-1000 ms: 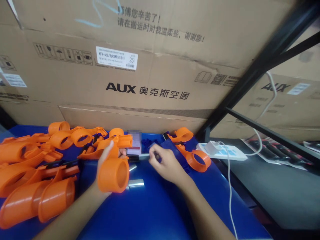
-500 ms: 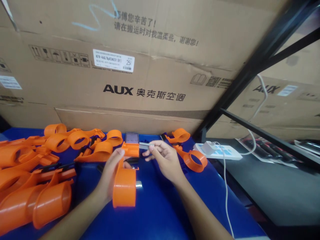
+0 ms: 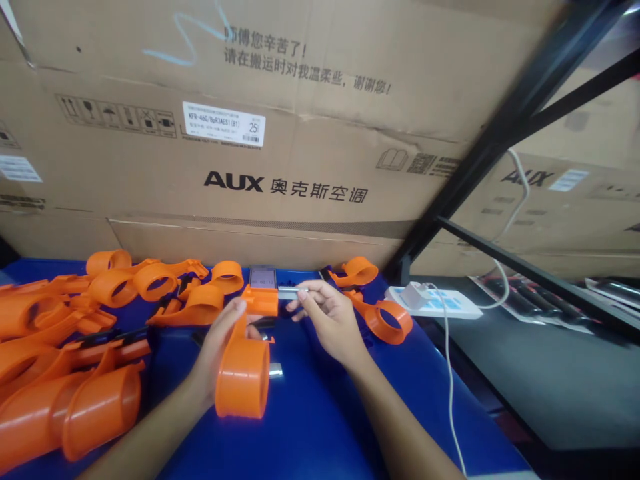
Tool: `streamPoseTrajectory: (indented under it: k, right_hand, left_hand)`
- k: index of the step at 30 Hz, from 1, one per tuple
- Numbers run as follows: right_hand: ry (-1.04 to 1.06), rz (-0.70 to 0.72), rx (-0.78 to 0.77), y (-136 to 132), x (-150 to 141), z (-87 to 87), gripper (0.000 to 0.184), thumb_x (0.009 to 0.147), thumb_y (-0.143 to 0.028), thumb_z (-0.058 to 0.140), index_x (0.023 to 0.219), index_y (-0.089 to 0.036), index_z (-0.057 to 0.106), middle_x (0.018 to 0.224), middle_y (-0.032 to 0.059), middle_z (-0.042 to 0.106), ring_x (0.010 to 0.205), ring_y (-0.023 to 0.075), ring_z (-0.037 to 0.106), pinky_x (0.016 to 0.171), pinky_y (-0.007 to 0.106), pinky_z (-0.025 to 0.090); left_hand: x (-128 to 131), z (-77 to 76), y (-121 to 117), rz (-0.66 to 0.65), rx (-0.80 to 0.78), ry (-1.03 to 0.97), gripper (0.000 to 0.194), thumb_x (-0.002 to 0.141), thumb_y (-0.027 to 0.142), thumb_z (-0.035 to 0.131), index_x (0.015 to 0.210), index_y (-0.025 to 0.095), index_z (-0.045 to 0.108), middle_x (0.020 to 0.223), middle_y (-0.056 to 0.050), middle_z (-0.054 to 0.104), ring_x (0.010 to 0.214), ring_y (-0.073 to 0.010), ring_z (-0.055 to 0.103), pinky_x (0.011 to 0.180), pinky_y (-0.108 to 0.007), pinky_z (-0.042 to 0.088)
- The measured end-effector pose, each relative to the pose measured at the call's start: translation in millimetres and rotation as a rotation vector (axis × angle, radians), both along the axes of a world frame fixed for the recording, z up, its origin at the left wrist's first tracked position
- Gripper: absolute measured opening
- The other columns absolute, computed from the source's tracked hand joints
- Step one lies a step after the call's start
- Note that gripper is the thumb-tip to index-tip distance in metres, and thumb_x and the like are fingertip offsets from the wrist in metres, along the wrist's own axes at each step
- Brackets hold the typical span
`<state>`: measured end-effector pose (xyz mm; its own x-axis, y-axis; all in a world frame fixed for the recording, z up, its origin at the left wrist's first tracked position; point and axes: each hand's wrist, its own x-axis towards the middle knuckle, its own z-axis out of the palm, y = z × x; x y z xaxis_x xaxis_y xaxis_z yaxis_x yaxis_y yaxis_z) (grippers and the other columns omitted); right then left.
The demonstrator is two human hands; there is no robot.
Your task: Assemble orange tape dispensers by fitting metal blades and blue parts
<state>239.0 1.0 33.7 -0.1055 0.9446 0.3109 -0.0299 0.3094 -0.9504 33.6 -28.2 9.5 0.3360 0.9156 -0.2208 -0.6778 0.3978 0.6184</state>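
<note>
My left hand [image 3: 215, 350] is closed around an orange plastic tape dispenser [image 3: 243, 377], its round ring hanging downward and its squared head on top. Between the thumb and fingertips of my right hand [image 3: 334, 321] is a thin metal blade strip [image 3: 287, 294]. The strip's left end meets the right side of the dispenser head; how far it goes in, I cannot tell. Another shiny metal piece [image 3: 276, 370] shows just right of the ring, low over the blue surface.
Many orange dispensers [image 3: 103, 400] crowd the left of the blue table [image 3: 310, 427]; two more [image 3: 390, 320] lie at right. Behind my hands is a phone [image 3: 263, 277]. A large carton [image 3: 300, 147] backs the table. A power strip [image 3: 450, 303] with white cable sits right, beside a black frame [image 3: 465, 173].
The dispenser's ring has swung slightly left and turned a little. The blade strip, whose toothed edge showed before, now appears narrower. My right hand keeps its pinch.
</note>
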Motion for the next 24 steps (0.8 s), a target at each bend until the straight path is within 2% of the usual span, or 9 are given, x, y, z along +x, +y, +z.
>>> streamPoseTrajectory:
  k: [14,19,24]
  right_hand:
    - [-0.008,-0.042,0.015,-1.0,-0.6,-0.2,0.026,0.094,-0.044,0.070,0.106,-0.021,0.065,0.081,0.0030,0.075,0.073,0.0181,0.072,0.064,0.031,0.060]
    - [-0.027,-0.019,0.012,-1.8,0.5,-0.2,0.026,0.094,-0.044,0.069,0.104,-0.021,0.065,0.080,0.0029,0.075,0.071,0.0176,0.071,0.063,0.030,0.059]
    - [-0.025,-0.001,0.005,-3.5,-0.4,0.8,0.024,0.095,-0.042,0.068,0.104,-0.021,0.065,0.081,0.0035,0.075,0.069,0.0166,0.070,0.062,0.029,0.058]
  left_hand:
    - [1.7,-1.5,1.0,0.020,0.010,0.082,0.038,0.079,0.051,0.079,0.091,0.019,0.063,0.057,0.001,0.063,0.043,-0.0143,0.057,0.045,-0.024,0.043]
    - [2.9,-3.7,0.6,0.072,0.052,0.152,0.040,0.081,0.055,0.077,0.090,0.018,0.063,0.057,0.000,0.063,0.045,-0.0149,0.057,0.046,-0.025,0.044]
    - [2.4,-4.9,1.8,0.062,0.049,0.103,0.041,0.080,0.053,0.079,0.095,0.018,0.065,0.056,0.002,0.061,0.045,-0.0144,0.057,0.045,-0.024,0.042]
